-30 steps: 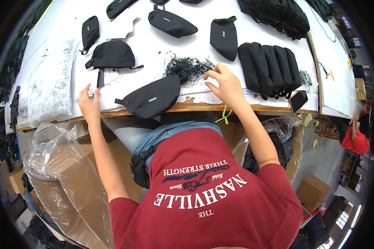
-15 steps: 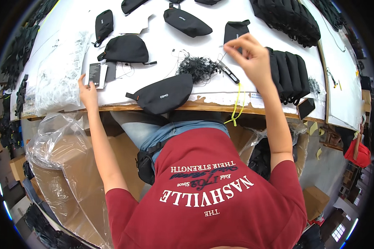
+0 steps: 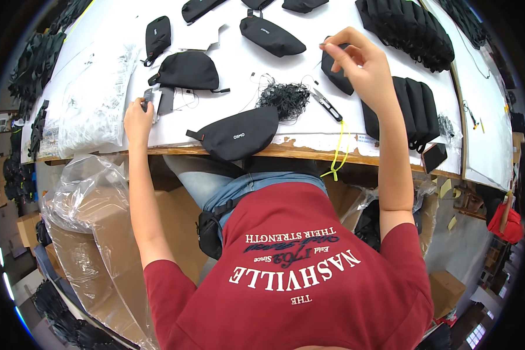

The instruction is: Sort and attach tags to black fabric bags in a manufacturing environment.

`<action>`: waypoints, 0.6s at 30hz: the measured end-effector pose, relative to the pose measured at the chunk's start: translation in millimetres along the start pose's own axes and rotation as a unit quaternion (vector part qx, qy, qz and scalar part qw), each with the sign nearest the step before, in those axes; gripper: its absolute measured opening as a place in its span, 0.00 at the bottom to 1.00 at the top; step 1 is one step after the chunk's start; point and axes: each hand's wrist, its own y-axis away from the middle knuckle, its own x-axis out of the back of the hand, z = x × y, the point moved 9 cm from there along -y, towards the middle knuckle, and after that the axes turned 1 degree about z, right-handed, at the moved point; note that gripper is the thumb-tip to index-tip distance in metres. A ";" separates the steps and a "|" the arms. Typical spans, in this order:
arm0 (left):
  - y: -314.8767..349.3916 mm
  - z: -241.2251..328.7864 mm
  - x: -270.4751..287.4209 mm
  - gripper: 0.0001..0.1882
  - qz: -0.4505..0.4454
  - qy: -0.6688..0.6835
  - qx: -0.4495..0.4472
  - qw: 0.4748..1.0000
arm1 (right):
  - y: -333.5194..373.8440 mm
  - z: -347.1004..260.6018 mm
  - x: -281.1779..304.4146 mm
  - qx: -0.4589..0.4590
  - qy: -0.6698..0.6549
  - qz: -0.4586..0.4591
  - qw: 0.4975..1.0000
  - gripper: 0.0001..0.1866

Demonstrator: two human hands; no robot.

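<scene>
My left hand (image 3: pixel 139 121) is closed on a dark hang tag (image 3: pixel 149 95), tilted at the left of the table beside other grey and white cards (image 3: pixel 165 100). Raised over the table's right side, my right hand (image 3: pixel 361 64) pinches what looks like a thin black string, hardly visible now. Behind it lies a small black pouch (image 3: pixel 337 76), partly covered by the hand. A tangled heap of black strings (image 3: pixel 284 100) sits mid-table, with thread snips (image 3: pixel 326 105) on a yellow cord next to it. Closest to me, a black zip pouch (image 3: pixel 236 134) lies at the table edge.
More black pouches (image 3: pixel 188 71) lie across the white table (image 3: pixel 233 58). Stacked rows of pouches (image 3: pixel 411 32) stand at the right. A clear plastic bag of white pieces (image 3: pixel 93 105) is at the left, and a phone (image 3: pixel 434 156) rests by the front right edge.
My right hand has risen away from the string heap toward the far side. My left hand has shifted slightly, tipping the hang tag. The whole view has moved a little.
</scene>
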 end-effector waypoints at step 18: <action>122.0 222.7 83.2 0.19 -0.139 0.605 -0.003 0.784 | 64.6 -59.4 -84.3 -0.018 -0.138 -0.044 0.989 0.06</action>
